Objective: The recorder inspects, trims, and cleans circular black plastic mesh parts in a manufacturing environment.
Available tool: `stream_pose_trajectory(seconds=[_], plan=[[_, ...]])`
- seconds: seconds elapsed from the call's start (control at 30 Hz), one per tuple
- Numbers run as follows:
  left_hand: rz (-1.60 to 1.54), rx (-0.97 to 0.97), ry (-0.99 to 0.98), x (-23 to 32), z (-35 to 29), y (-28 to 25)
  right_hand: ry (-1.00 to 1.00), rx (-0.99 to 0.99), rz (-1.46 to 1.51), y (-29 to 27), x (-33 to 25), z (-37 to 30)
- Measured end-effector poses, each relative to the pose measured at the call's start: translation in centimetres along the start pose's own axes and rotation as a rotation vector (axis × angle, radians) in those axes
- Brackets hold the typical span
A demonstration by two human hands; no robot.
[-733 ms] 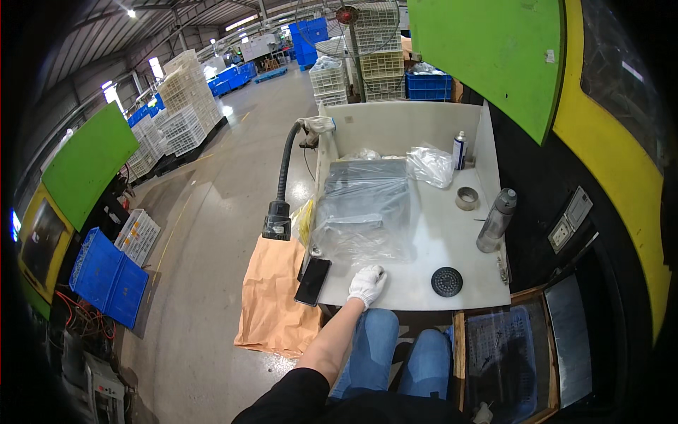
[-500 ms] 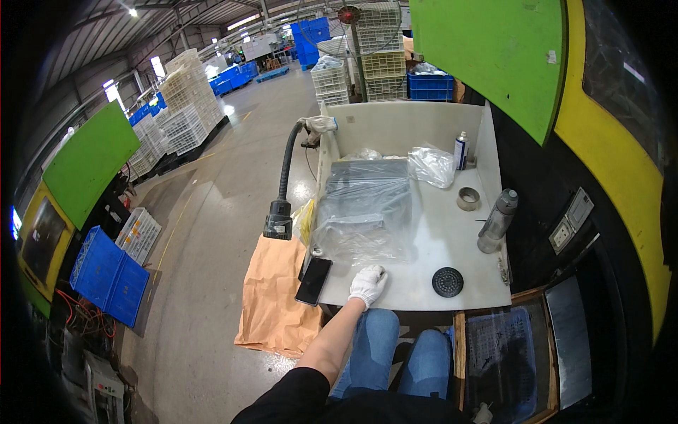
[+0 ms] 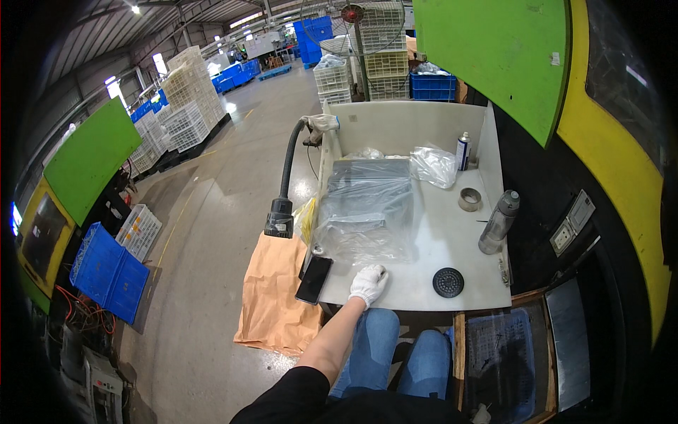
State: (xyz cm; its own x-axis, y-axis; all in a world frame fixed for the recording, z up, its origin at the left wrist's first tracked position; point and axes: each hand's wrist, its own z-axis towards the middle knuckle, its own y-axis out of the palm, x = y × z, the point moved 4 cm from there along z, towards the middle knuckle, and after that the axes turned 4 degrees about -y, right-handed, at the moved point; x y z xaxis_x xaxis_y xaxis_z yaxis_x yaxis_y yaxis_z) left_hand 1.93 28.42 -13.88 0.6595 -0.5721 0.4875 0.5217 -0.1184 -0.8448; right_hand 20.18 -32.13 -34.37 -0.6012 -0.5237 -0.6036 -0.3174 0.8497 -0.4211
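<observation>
My left hand [image 3: 368,284], in a white knit glove, rests on the front of the pale worktable [image 3: 417,286] with its fingers curled into a loose fist. Nothing sticks out of it. A black phone [image 3: 313,280] lies to its left, and a round black slotted disc [image 3: 448,282] lies to its right. Just beyond the hand, clear plastic film [image 3: 367,240] covers a grey flat block [image 3: 369,177]. Low at the bottom edge, a small whitish gloved bit of my right hand [image 3: 482,414] shows by the blue basket [image 3: 500,353]; its fingers are mostly hidden.
A roll of tape [image 3: 469,199], a grey bottle [image 3: 499,222], a spray can [image 3: 462,151] and a crumpled clear bag [image 3: 433,167] stand or lie on the right side. A black flexible hose [image 3: 280,215] hangs at the left above a brown paper bag [image 3: 275,297]. Green machine panel [image 3: 494,56] rises at right.
The view has shifted very slightly. My left hand stays in the same place on the worktable, and nothing has been picked up or put down.
</observation>
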Motion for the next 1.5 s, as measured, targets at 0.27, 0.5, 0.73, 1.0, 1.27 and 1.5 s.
stream_pose_trajectory(seconds=[0.27, 0.5, 0.73, 1.0, 1.27, 1.5], plan=[[-0.016, 0.006, 0.017, -0.2, 0.0, 0.2, 0.002, -0.004, -0.061, 0.1, 1.2, 1.8], [-0.023, 0.020, 0.017, -0.1, 0.0, 0.1, 0.003, -0.010, -0.066, 0.0, 1.4, 2.1], [-0.024, 0.014, 0.001, 0.2, -0.1, -0.4, -0.033, -0.025, -0.104, -0.2, 0.6, 1.3], [-0.021, 0.042, -0.046, -0.1, -0.1, -0.3, -0.072, -0.036, -0.154, -0.1, -0.1, 0.6], [-0.023, 0.031, -0.031, -0.4, 0.0, 0.0, -0.153, -0.067, -0.253, -0.4, -1.1, -0.7], [-0.031, 0.073, -0.016, -0.4, -0.1, -0.1, -0.093, -0.023, -0.158, -0.1, -0.8, -0.6]])
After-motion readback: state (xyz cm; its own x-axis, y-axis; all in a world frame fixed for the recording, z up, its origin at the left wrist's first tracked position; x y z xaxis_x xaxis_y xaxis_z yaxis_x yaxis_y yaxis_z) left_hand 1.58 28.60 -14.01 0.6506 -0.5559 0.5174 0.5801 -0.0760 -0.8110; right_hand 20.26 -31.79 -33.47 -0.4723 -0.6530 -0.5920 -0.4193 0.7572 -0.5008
